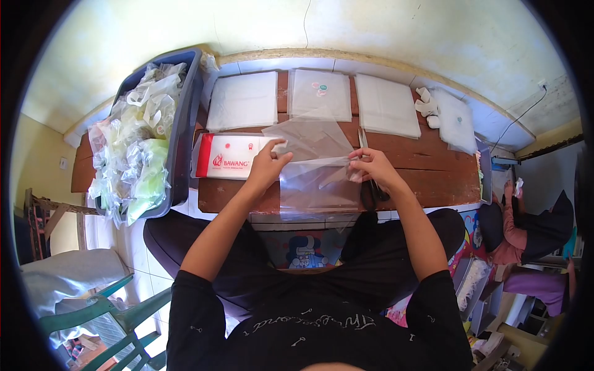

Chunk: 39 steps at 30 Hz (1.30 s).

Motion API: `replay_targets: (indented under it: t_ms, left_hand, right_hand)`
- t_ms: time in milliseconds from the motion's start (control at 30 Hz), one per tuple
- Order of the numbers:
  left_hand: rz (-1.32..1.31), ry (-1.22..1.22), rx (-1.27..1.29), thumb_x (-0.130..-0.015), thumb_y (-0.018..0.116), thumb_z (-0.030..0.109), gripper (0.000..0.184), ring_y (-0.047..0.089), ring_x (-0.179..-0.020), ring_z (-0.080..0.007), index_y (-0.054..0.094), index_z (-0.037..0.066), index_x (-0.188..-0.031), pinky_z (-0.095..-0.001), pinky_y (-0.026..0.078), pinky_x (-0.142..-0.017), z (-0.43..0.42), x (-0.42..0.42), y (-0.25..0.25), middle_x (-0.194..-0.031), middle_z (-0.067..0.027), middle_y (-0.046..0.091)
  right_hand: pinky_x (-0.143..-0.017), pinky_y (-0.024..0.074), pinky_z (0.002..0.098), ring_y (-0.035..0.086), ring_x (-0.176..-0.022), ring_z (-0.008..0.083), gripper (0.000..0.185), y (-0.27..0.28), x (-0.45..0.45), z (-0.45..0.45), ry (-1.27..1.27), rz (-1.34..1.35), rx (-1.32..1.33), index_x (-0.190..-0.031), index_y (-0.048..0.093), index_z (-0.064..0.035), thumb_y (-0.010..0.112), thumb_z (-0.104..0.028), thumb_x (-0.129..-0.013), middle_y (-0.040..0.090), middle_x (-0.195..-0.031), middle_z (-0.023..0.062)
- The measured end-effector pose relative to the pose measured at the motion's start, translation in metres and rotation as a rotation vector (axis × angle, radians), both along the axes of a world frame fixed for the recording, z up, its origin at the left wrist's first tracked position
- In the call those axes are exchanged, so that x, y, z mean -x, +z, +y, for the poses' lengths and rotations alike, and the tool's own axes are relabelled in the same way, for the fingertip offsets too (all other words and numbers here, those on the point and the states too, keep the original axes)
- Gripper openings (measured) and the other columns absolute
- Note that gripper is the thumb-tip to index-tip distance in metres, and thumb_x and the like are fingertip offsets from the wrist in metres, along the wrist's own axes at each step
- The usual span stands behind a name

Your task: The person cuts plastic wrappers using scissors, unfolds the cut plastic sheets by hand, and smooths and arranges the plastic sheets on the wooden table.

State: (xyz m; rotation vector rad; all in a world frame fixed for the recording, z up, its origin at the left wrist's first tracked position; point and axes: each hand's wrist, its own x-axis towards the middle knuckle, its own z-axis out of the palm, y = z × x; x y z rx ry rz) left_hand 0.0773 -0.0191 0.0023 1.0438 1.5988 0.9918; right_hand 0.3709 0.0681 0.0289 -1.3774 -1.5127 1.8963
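Observation:
A clear plastic bag (318, 195) lies over the low wooden table's front edge, with another clear plastic sheet (309, 137) behind it. My right hand (376, 170) pinches the bag's upper right corner. Near its upper left side is my left hand (267, 166), thumb and fingers apart, not visibly gripping the plastic. Beside and partly behind my right hand are scissors (362, 138), blades pointing away and dark handles toward me. A white and red packet printed "BAWANG" (226, 157) lies just left of my left hand.
Stacks of clear plastic bags (243, 102) (390, 105) line the back of the wooden table (427, 179). A grey tub (185, 123) heaped with filled plastic bags stands left. Green chair (117, 315) lower left; another person (526, 229) sits at right.

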Motion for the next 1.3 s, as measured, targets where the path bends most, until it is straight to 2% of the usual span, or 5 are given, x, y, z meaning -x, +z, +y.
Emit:
replay_targets:
  t_ms: [333,500,733,900,1300]
  left_hand:
    - [-0.348,0.071,-0.025,-0.093,0.063,0.025,0.039,0.054,-0.072,-0.0085,0.058,0.003,-0.124,-0.022,0.041,-0.066,0.001,-0.002,0.006,-0.086,-0.0032,0.065]
    - [0.127,-0.089,0.019,-0.095,0.058,0.023,0.038,0.065,-0.071,-0.0117,0.055,0.005,-0.128,-0.0265,0.05,-0.063,0.002,0.013,-0.009,-0.079,-0.01,0.067]
    - [0.072,-0.31,0.138,-0.09,0.055,0.01,0.036,0.063,-0.051,-0.0165,0.055,0.008,-0.125,-0.0306,0.051,-0.048,-0.006,0.022,0.027,-0.072,-0.0112,0.067]
    - [0.786,-0.55,-0.199,-0.076,0.071,0.004,0.053,0.067,-0.083,-0.0251,0.056,0.014,-0.126,-0.0379,0.053,-0.07,-0.023,-0.001,0.028,-0.095,-0.0146,0.066]
    - [0.839,-0.786,-0.678,-0.069,0.079,0.025,0.057,0.046,-0.126,-0.0352,0.063,0.023,-0.124,-0.0463,0.037,-0.105,-0.027,-0.013,0.013,-0.136,-0.0159,0.048]
  right_hand:
    - [-0.062,0.0564,0.0265,0.067,-0.077,0.0138,0.019,0.004,0.002,-0.001,0.009,0.06,0.123,-0.106,0.061,-0.0025,0.065,-0.013,-0.09,0.07,-0.089,0.0083]
    - [-0.068,0.0583,0.0298,0.066,-0.075,0.0145,0.015,-0.011,-0.004,0.002,0.021,0.205,0.166,-0.103,0.061,-0.0016,0.064,-0.007,-0.089,0.065,-0.086,0.0063]
    - [-0.075,0.0585,0.0321,0.066,-0.082,0.018,0.013,-0.015,0.0,0.006,-0.336,0.409,0.197,-0.102,0.061,0.0018,0.056,0.001,-0.09,0.064,-0.09,0.0099]
    - [-0.079,0.0576,0.0321,0.067,-0.091,0.0225,0.019,-0.028,-0.001,0.008,-0.493,0.464,0.204,-0.107,0.06,0.0076,0.053,0.0,-0.091,0.065,-0.101,0.0155]
    - [-0.093,0.0567,0.0362,0.065,-0.1,0.0295,0.036,-0.028,-0.002,0.005,-0.508,0.628,0.304,-0.118,0.05,0.0178,0.048,0.002,-0.085,0.062,-0.112,0.0239]
